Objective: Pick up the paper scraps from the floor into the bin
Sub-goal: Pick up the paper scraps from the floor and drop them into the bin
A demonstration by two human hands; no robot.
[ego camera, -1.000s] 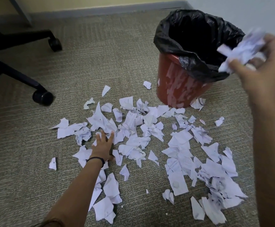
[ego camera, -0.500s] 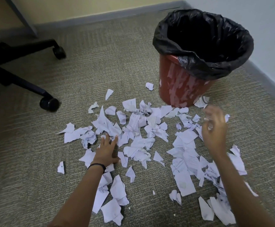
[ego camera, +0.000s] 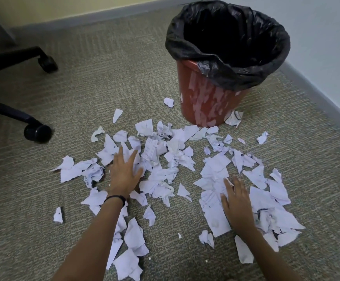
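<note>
Several torn white paper scraps (ego camera: 171, 157) lie spread over the carpet in front of a red bin (ego camera: 205, 102) lined with a black bag (ego camera: 228, 76). My left hand (ego camera: 124, 171) rests flat, fingers spread, on the scraps at the left of the pile. My right hand (ego camera: 236, 201) lies flat with straight fingers on the larger sheets at the right. Neither hand holds paper. The inside of the bin is dark and its contents cannot be seen.
An office chair's black legs and castors (ego camera: 37, 131) stand at the left on the carpet. A grey skirting board (ego camera: 315, 96) and wall run close behind and to the right of the bin. One scrap (ego camera: 234, 118) lies against the bin's base.
My right hand held a bunch of scraps over the bin a second ago; it has since come down empty and now lies flat on the right-hand scraps. The left hand slid slightly forward.
</note>
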